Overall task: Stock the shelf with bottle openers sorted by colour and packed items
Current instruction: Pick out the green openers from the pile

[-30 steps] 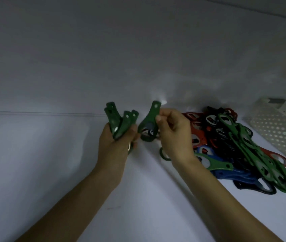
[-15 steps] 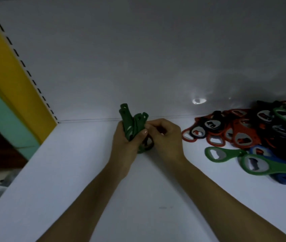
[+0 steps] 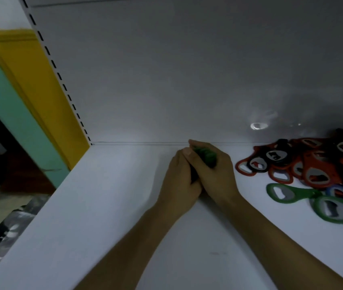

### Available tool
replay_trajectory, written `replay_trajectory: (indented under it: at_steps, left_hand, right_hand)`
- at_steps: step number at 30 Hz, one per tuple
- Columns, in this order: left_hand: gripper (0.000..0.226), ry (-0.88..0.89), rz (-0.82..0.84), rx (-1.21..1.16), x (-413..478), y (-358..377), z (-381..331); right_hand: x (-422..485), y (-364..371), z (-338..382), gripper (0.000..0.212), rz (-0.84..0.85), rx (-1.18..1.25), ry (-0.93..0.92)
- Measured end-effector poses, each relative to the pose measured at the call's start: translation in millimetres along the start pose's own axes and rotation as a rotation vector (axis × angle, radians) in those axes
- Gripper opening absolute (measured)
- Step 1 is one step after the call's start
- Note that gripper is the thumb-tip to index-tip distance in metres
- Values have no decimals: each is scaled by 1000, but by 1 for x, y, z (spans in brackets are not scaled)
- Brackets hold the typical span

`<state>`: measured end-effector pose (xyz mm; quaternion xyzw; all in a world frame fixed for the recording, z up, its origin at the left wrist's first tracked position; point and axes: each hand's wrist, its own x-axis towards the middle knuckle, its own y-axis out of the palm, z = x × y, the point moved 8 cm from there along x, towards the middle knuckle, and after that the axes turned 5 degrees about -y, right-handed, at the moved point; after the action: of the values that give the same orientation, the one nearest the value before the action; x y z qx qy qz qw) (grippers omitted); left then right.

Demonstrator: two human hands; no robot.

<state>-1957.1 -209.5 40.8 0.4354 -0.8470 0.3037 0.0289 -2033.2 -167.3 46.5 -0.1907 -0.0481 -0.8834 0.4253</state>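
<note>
A bundle of green bottle openers [image 3: 205, 156] is clasped between both my hands, low over the white shelf board [image 3: 103, 206] near its back wall. My left hand [image 3: 179, 181] wraps the bundle from the left, and my right hand [image 3: 216, 174] closes round it from the right. Only the green tops show between my fingers. A mixed pile of red, black, blue and green openers [image 3: 313, 170] lies on the shelf at the right, with two green openers [image 3: 334, 208] at its near edge.
The shelf's white back wall [image 3: 187, 80] stands just behind my hands. A slotted upright [image 3: 61, 80] marks the shelf's left end, with a yellow and teal wall [image 3: 20, 91] beyond it. Floor clutter shows at the lower left.
My right hand added its single green opener to the bundle in my left hand. Both hands then closed round the bundle and lowered it toward the shelf. The view swung left.
</note>
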Motion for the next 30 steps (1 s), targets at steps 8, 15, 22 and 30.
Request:
replay_trajectory:
  at_steps: [8, 15, 22, 30]
  left_hand:
    - [47, 71, 7, 360, -3, 7, -7]
    - [57, -41, 154, 199, -10, -5, -2]
    - [66, 264, 79, 930, -24, 13, -21]
    - [64, 230, 74, 914, -21, 0, -9]
  right_hand:
    - [-1, 0, -11, 15, -56, 166, 203]
    - [-9, 4, -26, 12, -65, 566, 493]
    - [-21, 0, -33, 36, -134, 802, 819]
    - [-21, 16, -24, 37, 38, 704, 819]
